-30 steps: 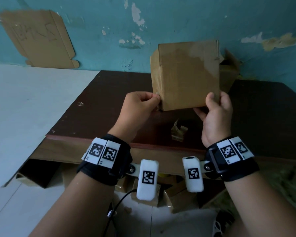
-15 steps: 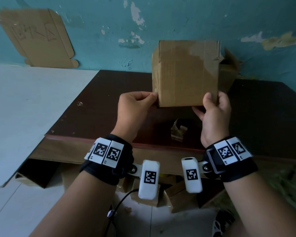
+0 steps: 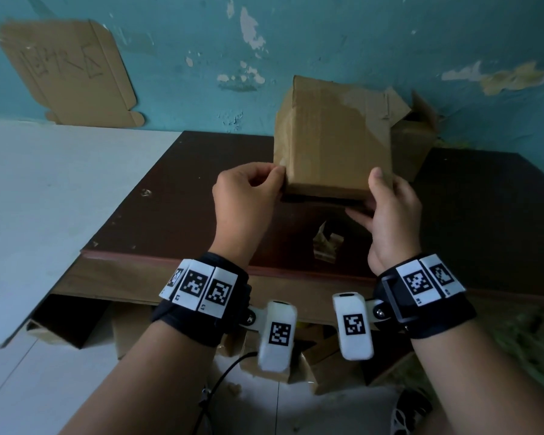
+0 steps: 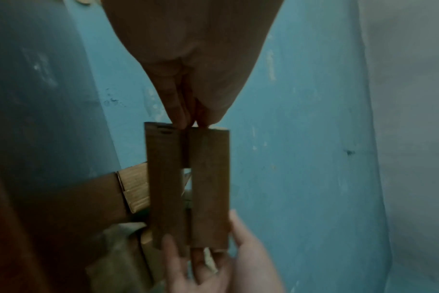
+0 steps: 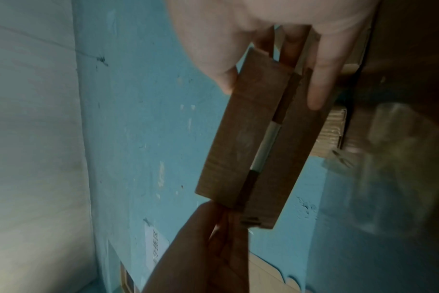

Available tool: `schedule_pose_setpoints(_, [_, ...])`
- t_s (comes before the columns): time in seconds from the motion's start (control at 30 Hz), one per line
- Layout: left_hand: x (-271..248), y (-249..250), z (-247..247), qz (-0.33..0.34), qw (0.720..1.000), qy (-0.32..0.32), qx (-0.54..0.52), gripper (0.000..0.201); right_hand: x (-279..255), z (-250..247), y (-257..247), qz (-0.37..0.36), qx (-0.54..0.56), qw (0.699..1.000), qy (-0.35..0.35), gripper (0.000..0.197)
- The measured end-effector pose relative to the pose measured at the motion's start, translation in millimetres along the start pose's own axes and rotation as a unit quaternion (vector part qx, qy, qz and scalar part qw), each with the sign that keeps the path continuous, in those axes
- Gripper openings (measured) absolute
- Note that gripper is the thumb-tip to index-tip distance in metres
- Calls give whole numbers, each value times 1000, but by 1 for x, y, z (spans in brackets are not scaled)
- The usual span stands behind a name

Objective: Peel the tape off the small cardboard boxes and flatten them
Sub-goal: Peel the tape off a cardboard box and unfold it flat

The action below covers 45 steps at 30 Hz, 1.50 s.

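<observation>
I hold a small brown cardboard box (image 3: 330, 142) upright in the air above the dark table (image 3: 170, 215). My left hand (image 3: 278, 175) pinches its lower left corner between thumb and forefinger. My right hand (image 3: 369, 196) grips the lower right corner, thumb on the front face and fingers underneath. In the left wrist view, the box's underside (image 4: 208, 184) shows two flaps with a narrow gap between them, and my left fingertips (image 4: 180, 117) pinch at the end of that seam. The right wrist view shows the same flaps (image 5: 238, 138) with my right fingers (image 5: 318, 87) lying along one.
A second cardboard box (image 3: 412, 142) with open flaps stands behind, against the blue wall. A crumpled tape scrap (image 3: 327, 243) lies on the table near its front edge. A flattened cardboard sheet (image 3: 66, 73) leans on the wall at far left above a white surface (image 3: 44, 189).
The box has turned slightly in my hands, so its left side and under edge show more. Both hands keep their holds on the lower corners.
</observation>
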<state>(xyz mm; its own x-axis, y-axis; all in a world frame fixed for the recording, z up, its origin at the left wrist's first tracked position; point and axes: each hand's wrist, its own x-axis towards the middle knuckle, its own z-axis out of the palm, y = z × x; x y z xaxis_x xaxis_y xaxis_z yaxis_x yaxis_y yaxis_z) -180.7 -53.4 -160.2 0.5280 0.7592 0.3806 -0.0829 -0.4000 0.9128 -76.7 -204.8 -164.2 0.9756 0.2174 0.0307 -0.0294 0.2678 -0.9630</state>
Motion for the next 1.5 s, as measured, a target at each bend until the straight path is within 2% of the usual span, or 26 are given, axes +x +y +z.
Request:
schedule_pose_setpoints(0.1, [-1, -1, 4, 79, 996, 1, 32, 29, 5, -2, -2, 10, -28, 1000, 2, 36])
schedule_pose_setpoints(0.17, [-2, -3, 6, 106, 993, -11, 58, 44, 6, -1, -2, 5, -48, 999, 5, 41])
schedule_pose_setpoints(0.27, [0, -8, 5, 143, 986, 4, 87, 55, 5, -2, 1, -20, -96, 995, -5, 56])
schedule_pose_setpoints(0.43, [3, -9, 0, 196, 972, 46, 120, 50, 7, -3, 0, -45, -153, 986, -47, 53])
schedule_pose_setpoints(0.53, [1, -11, 1, 238, 962, 48, 124, 40, 6, -4, 0, -50, -203, 976, -53, 77])
schedule_pose_setpoints(0.63, [1, -11, 0, 259, 956, 49, 126, 24, 4, -7, -1, -130, -283, 947, -81, 86])
schedule_pose_setpoints(0.73, [1, -9, 0, 279, 949, 41, 139, 11, 0, -7, 1, -254, -383, 881, -109, 97])
schedule_pose_setpoints(0.77, [1, -9, 0, 284, 946, 34, 150, 10, -1, -6, 2, -274, -401, 866, -121, 97])
schedule_pose_setpoints(0.83, [0, -10, 2, 288, 944, 16, 161, 11, 1, -6, 6, -279, -394, 865, -135, 92])
schedule_pose_setpoints(0.9, [-1, -13, 4, 296, 941, 4, 163, 13, 6, -8, 8, -298, -388, 864, -118, 81])
schedule_pose_setpoints(1.03, [-6, -16, 8, 304, 942, -8, 139, 13, 8, -10, 7, -308, -448, 837, -67, 76])
schedule_pose_setpoints(1.2, [-13, -18, 12, 303, 945, -15, 121, 9, 9, -15, 7, -352, -465, 812, -27, 56])
schedule_pose_setpoints(1.33, [-12, -18, 12, 301, 947, -8, 116, 9, 11, -19, 7, -371, -471, 799, -28, 54])
schedule_pose_setpoints(1.5, [-7, -16, 11, 305, 946, -16, 109, 10, 13, -20, 7, -368, -473, 800, -37, 55])
